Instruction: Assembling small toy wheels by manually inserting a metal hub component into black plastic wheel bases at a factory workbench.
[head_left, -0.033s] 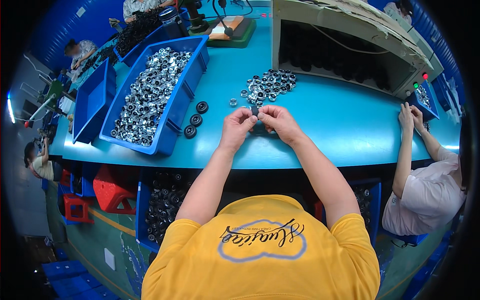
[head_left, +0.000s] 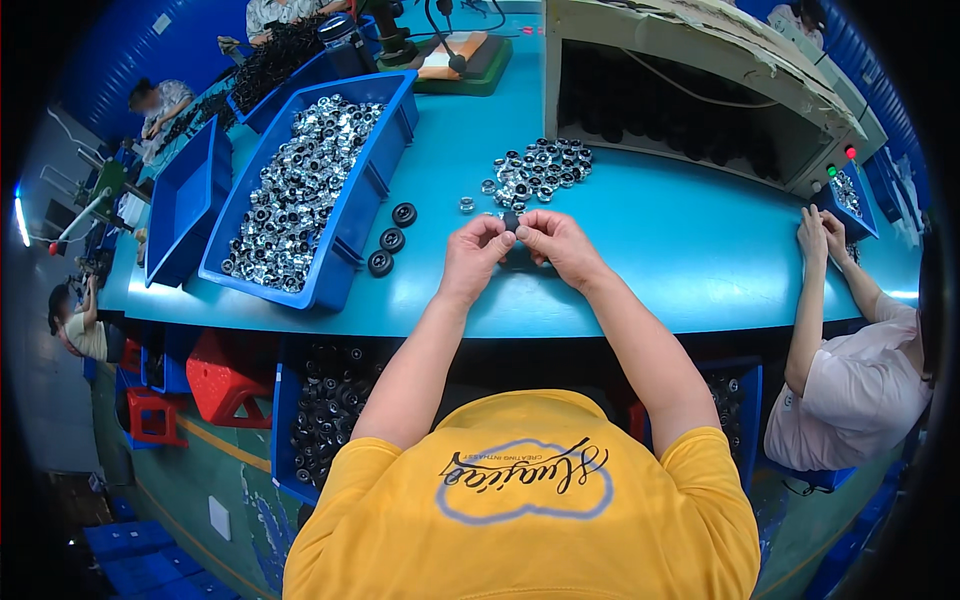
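Note:
A small black tyre (head_left: 510,221) is pinched between the fingertips of both my hands above the blue tabletop. My left hand (head_left: 475,256) grips it from the left and my right hand (head_left: 562,246) from the right, thumbs almost meeting. Fingers cover much of it, so whether a hub sits inside cannot be seen. Just beyond lies a loose pile of silver-and-black wheel hubs (head_left: 540,172), with one hub (head_left: 467,204) apart on the left. To the left of my hands, three black wheels (head_left: 392,240) rest in a short row on the table.
A large blue bin (head_left: 345,262) full of hubs stands at left, beside another blue bin (head_left: 180,215). A heater-like box (head_left: 690,160) with a dark opening occupies the back right. At right, a co-worker's hands (head_left: 822,235) work near a small blue bin (head_left: 852,195). Red stools (head_left: 215,375) stand below.

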